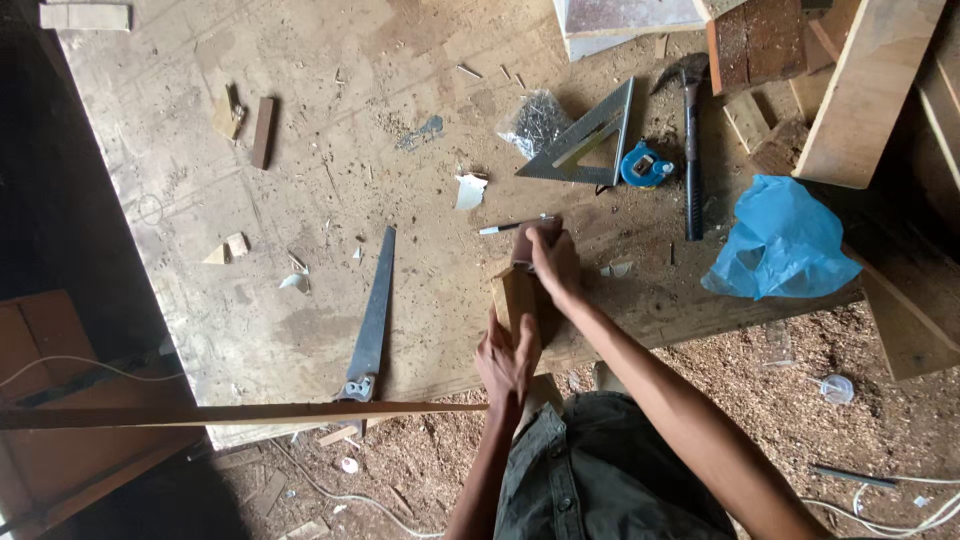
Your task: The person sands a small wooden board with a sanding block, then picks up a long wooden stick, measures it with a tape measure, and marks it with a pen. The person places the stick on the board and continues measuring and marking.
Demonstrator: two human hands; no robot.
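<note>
Left hand (505, 362) fingers gripping wooden block (517, 296) on bench (300, 200); right hand (552, 262) fingers pressing sanding pad (528, 243) beside handsaw (372, 318)

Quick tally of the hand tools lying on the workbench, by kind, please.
Handsaw with grey blade: 1
Grey metal triangular square: 1
Blue round tape measure: 1
Black-handled claw hammer: 1
Slim marker pen: 1
Total: 5
Both hands, left hand and right hand, are on a wooden block, not on these tools.
</note>
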